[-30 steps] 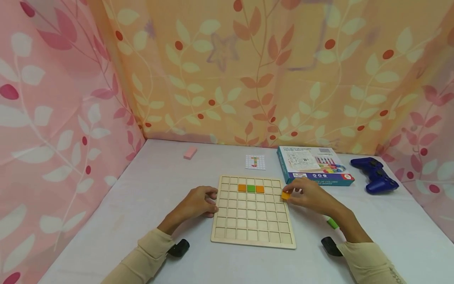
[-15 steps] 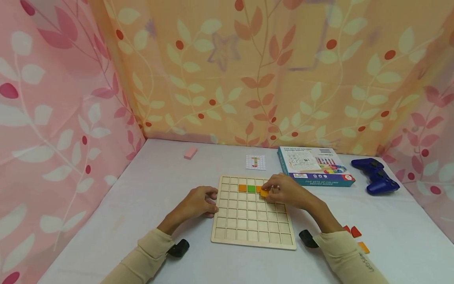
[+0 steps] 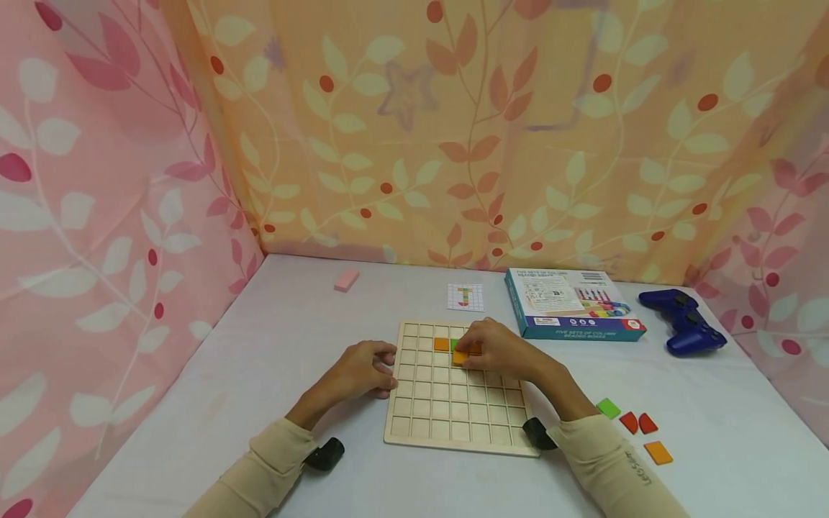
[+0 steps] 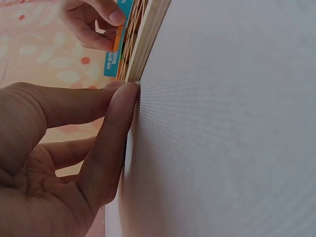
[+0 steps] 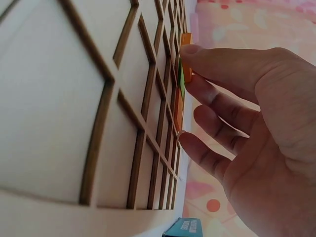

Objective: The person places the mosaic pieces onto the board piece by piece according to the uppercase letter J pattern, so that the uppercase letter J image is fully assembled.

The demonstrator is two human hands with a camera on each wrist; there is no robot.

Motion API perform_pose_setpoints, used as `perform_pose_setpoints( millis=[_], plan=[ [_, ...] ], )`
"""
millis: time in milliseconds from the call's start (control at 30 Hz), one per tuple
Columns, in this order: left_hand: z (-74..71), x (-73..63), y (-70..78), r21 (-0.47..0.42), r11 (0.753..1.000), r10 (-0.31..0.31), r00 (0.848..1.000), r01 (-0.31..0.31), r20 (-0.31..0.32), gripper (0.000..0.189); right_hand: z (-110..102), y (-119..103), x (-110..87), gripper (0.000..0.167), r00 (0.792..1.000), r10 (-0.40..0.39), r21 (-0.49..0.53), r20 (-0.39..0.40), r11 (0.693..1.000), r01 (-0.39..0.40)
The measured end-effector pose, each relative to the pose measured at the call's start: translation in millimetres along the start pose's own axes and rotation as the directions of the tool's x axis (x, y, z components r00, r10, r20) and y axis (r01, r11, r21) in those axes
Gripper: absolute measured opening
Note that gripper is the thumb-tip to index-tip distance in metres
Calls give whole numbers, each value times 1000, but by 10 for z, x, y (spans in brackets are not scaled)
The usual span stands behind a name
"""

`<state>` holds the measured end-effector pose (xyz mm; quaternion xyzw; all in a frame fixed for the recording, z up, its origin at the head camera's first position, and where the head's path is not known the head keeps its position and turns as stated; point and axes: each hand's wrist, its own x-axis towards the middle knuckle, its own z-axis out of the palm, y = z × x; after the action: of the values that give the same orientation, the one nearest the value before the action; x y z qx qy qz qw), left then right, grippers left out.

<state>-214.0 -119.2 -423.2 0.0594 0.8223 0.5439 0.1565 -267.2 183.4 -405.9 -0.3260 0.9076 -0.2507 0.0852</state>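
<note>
A square wooden grid board [image 3: 447,429] lies on the white tabletop. At its left edge, my left hand [image 3: 352,368] pinches the rim between thumb and finger, as the left wrist view shows. My right hand [image 3: 501,350] is over the upper part of the board and pinches an orange square tile [image 3: 460,357] between thumb and forefinger. That tile is tilted close over the cell just below a green tile [image 3: 455,344] in the row. Left of the green one sits an orange tile [image 3: 441,344]; another on its right is partly hidden by my fingers.
Beyond the board lie a small printed pattern card [image 3: 465,296], a flat teal box [image 3: 576,306] and a blue game controller [image 3: 683,321]. A pink block [image 3: 346,279] is at the back left. Right of the board are a green tile [image 3: 608,409], two red pieces [image 3: 629,422] and an orange tile [image 3: 658,452].
My right hand has carried the orange tile leftward from the board's right edge to below the green tile. Loose pieces at the right came into view. My left hand has stayed at the rim.
</note>
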Motion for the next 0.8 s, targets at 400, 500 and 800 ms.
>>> perform_pose_setpoints(
  millis=[400, 500, 800],
  plan=[
    [-8, -9, -7, -4, 1000, 13, 1000, -13, 7, 65, 30, -60, 14, 25, 998, 53, -25, 20, 998, -52],
    [-8, -3, -10, -1, 1000, 12, 1000, -12, 8, 65, 34, -69, 11, 25, 998, 55, -28, 17, 998, -55],
    [-13, -1, -8, 4, 1000, 11, 1000, -11, 11, 65, 32, -49, -14, 26, 999, 38, -14, 23, 999, -38]
  ],
)
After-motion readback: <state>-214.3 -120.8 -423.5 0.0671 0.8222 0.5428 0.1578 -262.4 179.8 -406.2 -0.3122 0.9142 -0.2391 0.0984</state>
